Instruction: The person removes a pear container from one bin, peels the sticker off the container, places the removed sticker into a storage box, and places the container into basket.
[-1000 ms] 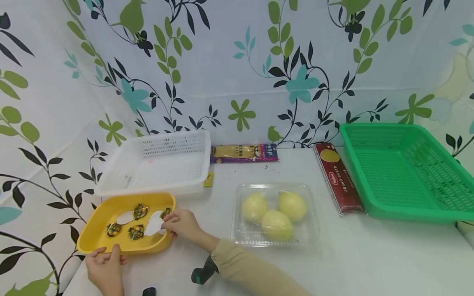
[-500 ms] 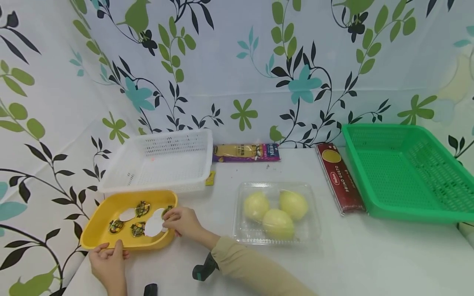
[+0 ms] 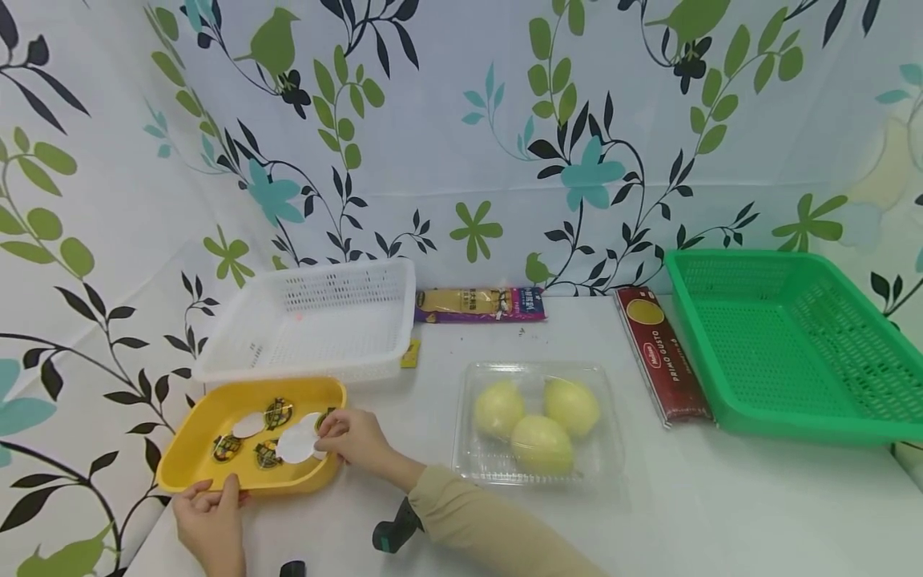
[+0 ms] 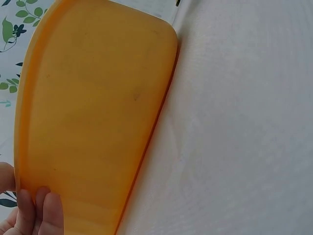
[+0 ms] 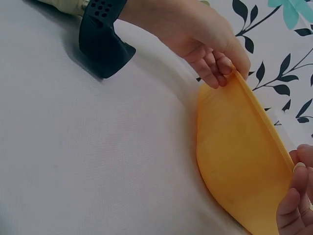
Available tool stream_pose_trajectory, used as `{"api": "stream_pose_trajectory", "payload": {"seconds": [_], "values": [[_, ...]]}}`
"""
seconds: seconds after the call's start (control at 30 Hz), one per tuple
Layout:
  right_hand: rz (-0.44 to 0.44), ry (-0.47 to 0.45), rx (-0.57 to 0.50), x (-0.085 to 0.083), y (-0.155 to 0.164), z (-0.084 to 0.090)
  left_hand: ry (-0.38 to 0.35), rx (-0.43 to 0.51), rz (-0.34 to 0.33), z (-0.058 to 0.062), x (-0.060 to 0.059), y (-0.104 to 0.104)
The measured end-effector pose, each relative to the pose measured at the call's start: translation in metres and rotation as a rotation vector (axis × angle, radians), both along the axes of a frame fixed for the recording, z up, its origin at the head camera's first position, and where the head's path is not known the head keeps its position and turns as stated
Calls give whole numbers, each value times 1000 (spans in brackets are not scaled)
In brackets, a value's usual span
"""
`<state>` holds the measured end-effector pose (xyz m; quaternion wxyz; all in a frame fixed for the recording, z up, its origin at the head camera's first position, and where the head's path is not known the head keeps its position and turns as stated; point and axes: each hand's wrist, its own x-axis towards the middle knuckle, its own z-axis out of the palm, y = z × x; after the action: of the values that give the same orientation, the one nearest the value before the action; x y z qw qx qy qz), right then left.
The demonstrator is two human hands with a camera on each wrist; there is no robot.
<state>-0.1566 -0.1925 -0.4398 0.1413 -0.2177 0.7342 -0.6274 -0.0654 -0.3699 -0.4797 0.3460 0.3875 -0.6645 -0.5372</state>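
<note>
A shallow yellow tray [image 3: 238, 473] stands at the left of the table. In it lie several small round pieces, some with a dark green and yellow print [image 3: 278, 413], others plain white. My left hand [image 3: 209, 525] grips the tray's near rim, thumb inside and fingers against the outer wall, as the left wrist view shows at the tray wall [image 4: 93, 117]. My right hand [image 3: 360, 441] is over the right end of the tray, its fingertips pinching the edge of a white round disc [image 3: 299, 443]. The right wrist view hides this disc behind the tray wall [image 5: 239, 147].
Behind the tray is a white basket [image 3: 324, 320]. A clear box [image 3: 469, 457] with yellow round fruit [image 3: 541, 445] stands mid-table. Beyond lie a purple packet [image 3: 479, 305] and a red packet [image 3: 663, 357], beside a green basket [image 3: 793, 425].
The white disc, tilted a second ago, now shows its face more flatly and fully. Both hands keep nearly the same places at the tray; the head view has shifted slightly.
</note>
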Motion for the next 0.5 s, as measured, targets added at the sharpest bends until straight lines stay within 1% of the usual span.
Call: {"api": "stream_pose_trajectory", "payload": {"seconds": [0.1, 0.17, 0.23, 0.33, 0.37, 0.4, 0.5], "values": [[1, 0, -17, 0, 0, 0, 15, 2, -13, 13, 2, 9], [5, -8, -29, 0, 0, 0, 38, -4, -27, 19, 4, 14], [14, -19, -32, 0, 0, 0, 45, -6, -33, 23, 5, 17], [27, -48, -35, 2, 0, 0, 54, 17, -21, 19, 5, 14], [28, -55, -39, 3, 1, 0, 44, 15, -18, 17, 5, 13], [29, -64, -47, 3, 1, -1, 44, 23, -12, 13, 5, 10], [29, -92, -73, 4, 1, -2, 20, 9, -3, 1, 2, 1]]}}
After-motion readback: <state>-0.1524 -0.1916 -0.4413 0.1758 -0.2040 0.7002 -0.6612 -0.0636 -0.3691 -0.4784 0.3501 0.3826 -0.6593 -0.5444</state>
